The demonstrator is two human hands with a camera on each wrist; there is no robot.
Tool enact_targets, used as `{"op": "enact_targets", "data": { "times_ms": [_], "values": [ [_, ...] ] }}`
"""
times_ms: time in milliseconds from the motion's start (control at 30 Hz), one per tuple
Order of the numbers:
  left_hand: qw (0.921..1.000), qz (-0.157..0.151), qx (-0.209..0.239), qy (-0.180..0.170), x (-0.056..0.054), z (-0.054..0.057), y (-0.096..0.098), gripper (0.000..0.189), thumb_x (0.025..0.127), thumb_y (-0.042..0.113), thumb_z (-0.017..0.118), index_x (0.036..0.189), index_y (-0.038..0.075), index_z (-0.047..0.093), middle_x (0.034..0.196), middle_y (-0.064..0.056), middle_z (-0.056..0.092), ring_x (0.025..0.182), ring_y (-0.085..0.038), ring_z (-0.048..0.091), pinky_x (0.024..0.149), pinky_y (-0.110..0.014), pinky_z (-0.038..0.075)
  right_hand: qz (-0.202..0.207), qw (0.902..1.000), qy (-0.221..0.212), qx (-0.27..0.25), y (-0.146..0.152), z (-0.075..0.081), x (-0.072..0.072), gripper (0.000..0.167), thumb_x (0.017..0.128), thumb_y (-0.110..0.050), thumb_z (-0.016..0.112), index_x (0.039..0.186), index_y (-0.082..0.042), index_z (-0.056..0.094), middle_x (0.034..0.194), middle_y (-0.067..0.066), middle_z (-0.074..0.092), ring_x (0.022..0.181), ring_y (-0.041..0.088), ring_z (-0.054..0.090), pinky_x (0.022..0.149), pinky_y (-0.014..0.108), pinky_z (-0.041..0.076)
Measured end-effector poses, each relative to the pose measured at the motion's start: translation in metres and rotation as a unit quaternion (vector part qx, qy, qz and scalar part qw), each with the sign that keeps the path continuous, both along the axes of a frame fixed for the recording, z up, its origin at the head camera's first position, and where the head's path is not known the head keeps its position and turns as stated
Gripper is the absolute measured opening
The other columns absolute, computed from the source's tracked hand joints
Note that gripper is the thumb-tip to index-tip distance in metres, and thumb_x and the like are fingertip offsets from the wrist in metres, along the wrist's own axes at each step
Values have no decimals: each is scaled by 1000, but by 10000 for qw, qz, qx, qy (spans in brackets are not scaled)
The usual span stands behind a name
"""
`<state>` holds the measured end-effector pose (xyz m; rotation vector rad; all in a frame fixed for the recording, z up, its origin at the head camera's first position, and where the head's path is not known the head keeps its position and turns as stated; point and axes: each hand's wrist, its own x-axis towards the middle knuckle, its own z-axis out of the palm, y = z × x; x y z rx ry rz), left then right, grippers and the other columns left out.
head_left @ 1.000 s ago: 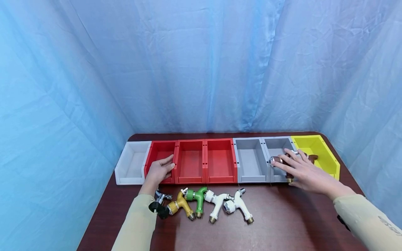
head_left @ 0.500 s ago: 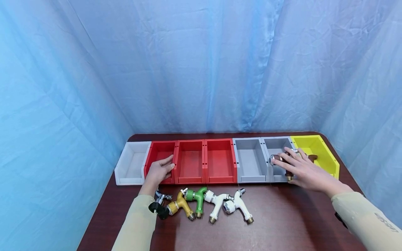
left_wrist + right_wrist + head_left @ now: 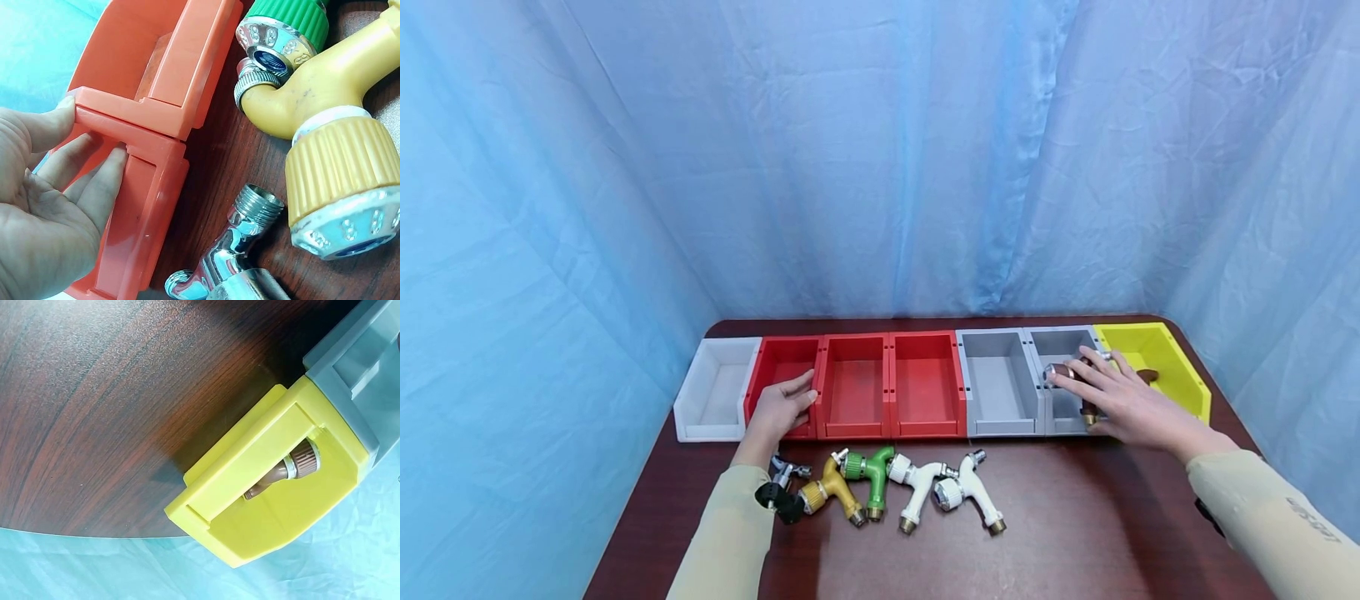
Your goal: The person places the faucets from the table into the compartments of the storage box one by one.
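Note:
In the head view my right hand (image 3: 1138, 412) holds a brown tap (image 3: 1060, 373) at the right grey bin (image 3: 1066, 427), its fingers draped over the tap and covering much of it. My left hand (image 3: 778, 412) pinches the shared wall of two red bins. The left wrist view shows the thumb on the wall's edge and the other fingers inside the leftmost red bin (image 3: 140, 187). Another brown tap (image 3: 306, 459) lies in the yellow bin (image 3: 250, 459); the right hand is outside the right wrist view.
On the dark wood table (image 3: 1037, 542), before the bins, lie a chrome tap (image 3: 231, 250), a yellow tap (image 3: 833, 487), a green tap (image 3: 876, 479) and two white taps (image 3: 917, 492). A white bin (image 3: 718, 432) ends the row at left. Blue curtains (image 3: 880, 167) surround the table.
My right hand and forearm have shifted slightly left and away from me, and the held brown tap has turned a little. The left hand has stayed in place.

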<state>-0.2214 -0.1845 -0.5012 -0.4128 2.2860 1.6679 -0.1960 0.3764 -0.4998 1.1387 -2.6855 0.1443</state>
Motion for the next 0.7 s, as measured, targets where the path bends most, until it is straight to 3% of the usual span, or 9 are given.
{"op": "enact_targets", "data": {
  "times_ms": [133, 267, 533, 700],
  "values": [
    [10000, -5, 9, -2, 0, 1, 0, 55, 100, 24, 67, 153, 28, 50, 151, -9, 55, 137, -33, 54, 102, -47, 53, -184, 9996, -179, 101, 2, 1, -2, 110, 66, -18, 96, 159, -21, 38, 156, 15, 45, 149, 46, 28, 122, 67, 15],
    [10000, 9, 10, -13, 0, 0, 0, 55, 100, 24, 67, 153, 28, 50, 150, -8, 55, 136, -33, 54, 102, -47, 53, -208, 9995, -214, 98, 2, 1, -3, 108, 66, -16, 96, 158, -20, 40, 154, 16, 46, 145, 50, 32, 119, 70, 18],
    [10000, 44, 25, -36, 0, -1, 0, 55, 100, 25, 67, 152, 28, 51, 151, -8, 55, 136, -34, 55, 102, -48, 53, -269, 9993, -251, 110, 5, -3, -3, 107, 66, -15, 96, 158, -19, 41, 154, 18, 47, 145, 50, 32, 120, 70, 17],
    [10000, 43, 10, -37, 0, -1, 0, 55, 100, 25, 68, 152, 28, 51, 151, -8, 55, 136, -34, 55, 102, -48, 53, -348, 9988, -322, 133, 7, -7, -3, 108, 66, -17, 96, 158, -20, 39, 154, 18, 46, 151, 45, 25, 121, 69, 16]
  ]
}}
